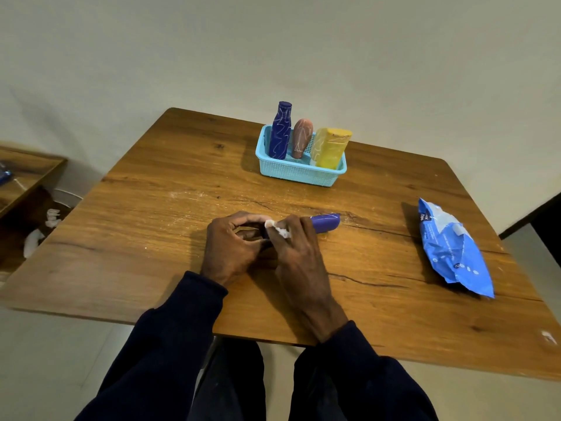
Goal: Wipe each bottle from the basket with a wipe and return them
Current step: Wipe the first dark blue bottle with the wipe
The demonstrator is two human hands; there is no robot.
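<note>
Presently, from the head view, the wooden table (151,208) fills most of the frame: brown grain, dark cracks across the middle, pale powdery scuffs left of centre, and a small white mark (548,337) near its right front edge.

My left hand (233,247) has its fingers curled round the near end of the purple bottle (324,222), which lies on its side at the table's centre, its far end pointing right. My right hand (299,253) pinches a crumpled white wipe (279,230) and holds it against the bottle's body. The part of the bottle between my hands is hidden.

Further back stands the light-blue basket (299,174), on the table and well apart from my hands. It holds three upright bottles: a dark blue bottle (280,132) at left, a brown bottle (301,138) in the middle and a yellow bottle (329,147) leaning at right. All three carry pale scribbled lines.

A blue wipe packet (452,247) lies on the right of the table.

Behind the table is a plain off-white wall (394,56). At left stands a low wooden shelf (27,171), with white scraps (33,241) on the dark floor beneath it.
</note>
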